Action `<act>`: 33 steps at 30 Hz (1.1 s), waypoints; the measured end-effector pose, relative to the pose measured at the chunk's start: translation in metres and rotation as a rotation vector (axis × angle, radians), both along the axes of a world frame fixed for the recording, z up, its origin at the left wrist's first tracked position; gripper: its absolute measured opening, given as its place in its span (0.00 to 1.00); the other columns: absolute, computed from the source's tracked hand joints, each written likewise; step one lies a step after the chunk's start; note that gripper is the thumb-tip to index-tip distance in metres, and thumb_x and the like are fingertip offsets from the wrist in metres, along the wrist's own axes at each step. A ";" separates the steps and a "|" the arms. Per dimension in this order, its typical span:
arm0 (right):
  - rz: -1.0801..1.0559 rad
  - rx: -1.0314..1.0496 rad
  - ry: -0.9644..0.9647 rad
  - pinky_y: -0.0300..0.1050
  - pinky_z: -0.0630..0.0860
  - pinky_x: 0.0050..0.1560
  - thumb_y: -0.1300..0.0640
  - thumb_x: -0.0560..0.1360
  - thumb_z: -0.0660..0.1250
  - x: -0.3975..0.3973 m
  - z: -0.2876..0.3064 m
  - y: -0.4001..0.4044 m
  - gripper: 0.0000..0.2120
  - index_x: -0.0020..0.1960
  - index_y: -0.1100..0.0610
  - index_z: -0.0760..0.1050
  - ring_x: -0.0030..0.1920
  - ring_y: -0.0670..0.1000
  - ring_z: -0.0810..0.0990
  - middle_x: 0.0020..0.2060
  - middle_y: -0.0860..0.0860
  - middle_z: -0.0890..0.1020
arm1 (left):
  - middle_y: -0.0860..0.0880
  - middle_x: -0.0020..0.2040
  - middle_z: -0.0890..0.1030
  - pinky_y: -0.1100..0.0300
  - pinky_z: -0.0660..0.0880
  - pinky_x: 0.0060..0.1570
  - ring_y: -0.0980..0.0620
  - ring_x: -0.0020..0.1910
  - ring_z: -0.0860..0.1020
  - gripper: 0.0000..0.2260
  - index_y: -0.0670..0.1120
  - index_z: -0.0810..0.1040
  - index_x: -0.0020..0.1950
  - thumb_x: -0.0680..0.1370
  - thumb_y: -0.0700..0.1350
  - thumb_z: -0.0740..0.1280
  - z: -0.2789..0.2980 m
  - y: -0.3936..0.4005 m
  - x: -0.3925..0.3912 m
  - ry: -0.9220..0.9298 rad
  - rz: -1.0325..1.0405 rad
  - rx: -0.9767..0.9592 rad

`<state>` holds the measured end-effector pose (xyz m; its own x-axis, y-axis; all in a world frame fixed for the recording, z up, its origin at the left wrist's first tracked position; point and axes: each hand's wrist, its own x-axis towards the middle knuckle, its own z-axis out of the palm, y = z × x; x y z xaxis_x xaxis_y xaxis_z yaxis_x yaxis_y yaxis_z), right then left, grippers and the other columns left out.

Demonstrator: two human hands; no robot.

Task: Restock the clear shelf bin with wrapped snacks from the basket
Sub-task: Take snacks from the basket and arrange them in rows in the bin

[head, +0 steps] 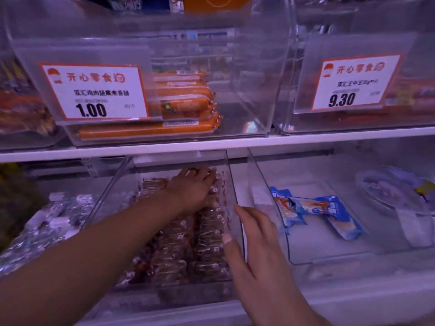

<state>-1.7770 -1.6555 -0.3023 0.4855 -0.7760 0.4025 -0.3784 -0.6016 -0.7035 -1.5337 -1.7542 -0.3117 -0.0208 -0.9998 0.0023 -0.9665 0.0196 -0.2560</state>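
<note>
A clear shelf bin (110, 191) sits pulled out on the lower shelf, holding rows of clear-wrapped brown snacks (207, 234). My left hand (191, 188) reaches deep into the bin and rests on the snacks at the back, fingers spread over them. My right hand (254, 241) holds the bin's right wall, thumb inside against the plastic and fingers outside. The basket is out of view.
To the right stands another clear bin (266, 191) with blue snack packets (315, 212). Silver-wrapped packs (47, 222) lie at the left. The upper shelf holds bins of orange sausages (183, 100) with price cards 1.00 (94, 92) and 9.30 (353, 83).
</note>
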 end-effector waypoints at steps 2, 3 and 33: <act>0.014 0.003 0.001 0.15 0.52 0.56 0.43 0.79 0.56 0.001 0.000 0.003 0.20 0.68 0.29 0.55 0.64 0.25 0.56 0.64 0.31 0.58 | 0.45 0.78 0.63 0.48 0.58 0.74 0.42 0.72 0.67 0.36 0.47 0.56 0.80 0.77 0.64 0.61 -0.001 0.003 -0.004 0.008 -0.023 -0.016; 0.017 0.004 0.008 0.16 0.53 0.56 0.43 0.79 0.56 0.002 -0.002 0.004 0.21 0.71 0.33 0.56 0.64 0.25 0.57 0.66 0.32 0.58 | 0.46 0.77 0.65 0.49 0.60 0.74 0.43 0.71 0.69 0.33 0.47 0.58 0.79 0.78 0.60 0.61 -0.001 0.003 -0.006 0.021 -0.029 -0.029; 0.044 0.031 0.033 0.22 0.60 0.53 0.43 0.79 0.57 0.002 -0.012 0.009 0.26 0.75 0.41 0.56 0.62 0.32 0.66 0.71 0.35 0.53 | 0.49 0.66 0.74 0.53 0.67 0.64 0.45 0.63 0.72 0.23 0.55 0.73 0.70 0.78 0.61 0.63 0.000 0.005 0.000 0.014 -0.046 -0.146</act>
<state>-1.7748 -1.6467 -0.3147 0.5319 -0.7658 0.3614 -0.3758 -0.5960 -0.7096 -1.5336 -1.7487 -0.3115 -0.0657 -0.9868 0.1483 -0.9689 0.0276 -0.2458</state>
